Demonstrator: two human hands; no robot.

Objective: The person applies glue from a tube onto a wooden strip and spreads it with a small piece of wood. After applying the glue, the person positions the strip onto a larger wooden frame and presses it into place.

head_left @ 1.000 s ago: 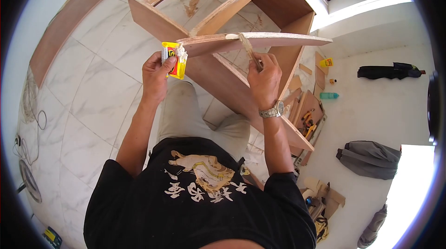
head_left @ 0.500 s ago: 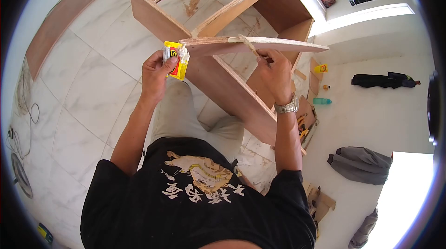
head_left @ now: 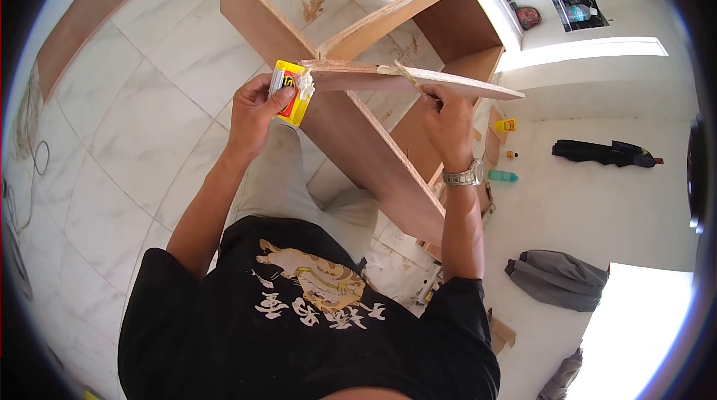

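Note:
My left hand grips a yellow-and-red labelled packet, flat in shape, with thumb across its front. Cream-coloured paste is smeared along its right edge, close to the left end of the wooden board. Pinched in my right hand is a thin flat stick coated with similar paste, its upper end at the top edge of the board. That narrow, slightly curved wooden board lies across the cabinet frame, pale paste covering part of its edge around and right of the stick.
Beneath the board stands an open wooden cabinet frame with crosspieces on a marble-look tiled floor. To the right are a yellow container, a teal bottle and garments. A cable runs along the left.
The view has shifted slightly. My right hand and the stick have moved a little right along the board's edge. My left hand still holds the packet near the board's left end.

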